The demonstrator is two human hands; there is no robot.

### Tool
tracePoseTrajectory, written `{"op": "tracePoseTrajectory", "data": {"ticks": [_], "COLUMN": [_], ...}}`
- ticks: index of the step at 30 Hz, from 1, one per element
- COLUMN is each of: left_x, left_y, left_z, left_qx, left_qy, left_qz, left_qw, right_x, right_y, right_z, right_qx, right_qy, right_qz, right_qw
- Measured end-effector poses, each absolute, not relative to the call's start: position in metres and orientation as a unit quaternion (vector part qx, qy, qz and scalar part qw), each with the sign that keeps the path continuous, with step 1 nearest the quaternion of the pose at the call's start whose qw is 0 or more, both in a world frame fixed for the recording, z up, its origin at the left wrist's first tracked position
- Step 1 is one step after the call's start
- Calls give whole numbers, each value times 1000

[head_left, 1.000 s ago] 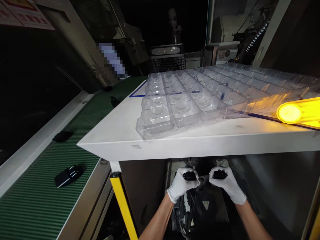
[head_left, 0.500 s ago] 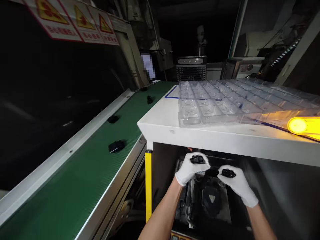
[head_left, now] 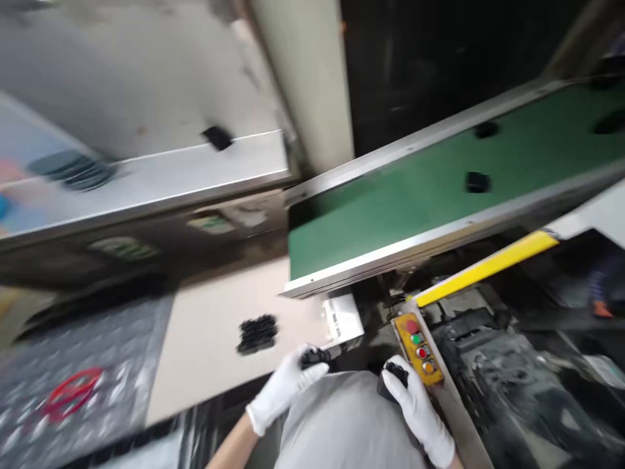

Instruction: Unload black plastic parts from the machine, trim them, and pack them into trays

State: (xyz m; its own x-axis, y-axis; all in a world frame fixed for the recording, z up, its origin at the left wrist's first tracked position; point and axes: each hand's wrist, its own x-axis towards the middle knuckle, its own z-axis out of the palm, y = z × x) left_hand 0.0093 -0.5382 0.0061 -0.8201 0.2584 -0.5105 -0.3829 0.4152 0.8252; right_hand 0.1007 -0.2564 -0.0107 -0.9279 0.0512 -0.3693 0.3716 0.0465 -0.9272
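My left hand (head_left: 286, 387), in a white glove, is closed around black molded parts (head_left: 314, 357) near the edge of a pale board. On my right, the gloved right hand (head_left: 417, 404) grips another black part (head_left: 396, 374) close to my body, beside a yellow button box. Motion blur hides how many pieces each hand holds. Left of my left hand, a cluster of black parts (head_left: 257, 333) lies on the pale board (head_left: 209, 326). Single black parts (head_left: 477, 182) sit on the green conveyor belt (head_left: 371, 221).
The yellow button box (head_left: 418, 348) and a yellow post (head_left: 488, 267) stand at right. A small white box (head_left: 343, 318) sits by the belt's end. At left are clear trays (head_left: 117, 358) with a red ring (head_left: 71, 394), and a ledge (head_left: 195, 163) bearing dark discs.
My view has swung left and down, from the white table with clear trays to the belt's end and the pale board. Both hands have come close to my body, still holding black parts.
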Motion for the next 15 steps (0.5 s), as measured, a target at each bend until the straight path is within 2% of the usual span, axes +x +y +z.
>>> {"op": "tracePoseTrajectory", "data": {"ticks": [3, 5, 10, 15], "left_x": [16, 15, -18, -65], "left_y": [-648, -709, -825, -902], "left_z": [-3, -16, -65, -110], "left_qx": [-140, -183, -198, -134], "left_qy": [821, 827, 847, 884], "left_qz": [525, 514, 481, 429], "left_qw": [176, 133, 112, 128], "right_x": [54, 21, -55, -124], "right_y": [-323, -369, -516, -676], "right_z": [-17, -18, -26, -54], "right_qx": [39, -24, -180, -257], "right_qy": [763, 794, 872, 891], "right_qz": [-619, -566, -392, -266], "right_qw": [182, 220, 232, 265]}}
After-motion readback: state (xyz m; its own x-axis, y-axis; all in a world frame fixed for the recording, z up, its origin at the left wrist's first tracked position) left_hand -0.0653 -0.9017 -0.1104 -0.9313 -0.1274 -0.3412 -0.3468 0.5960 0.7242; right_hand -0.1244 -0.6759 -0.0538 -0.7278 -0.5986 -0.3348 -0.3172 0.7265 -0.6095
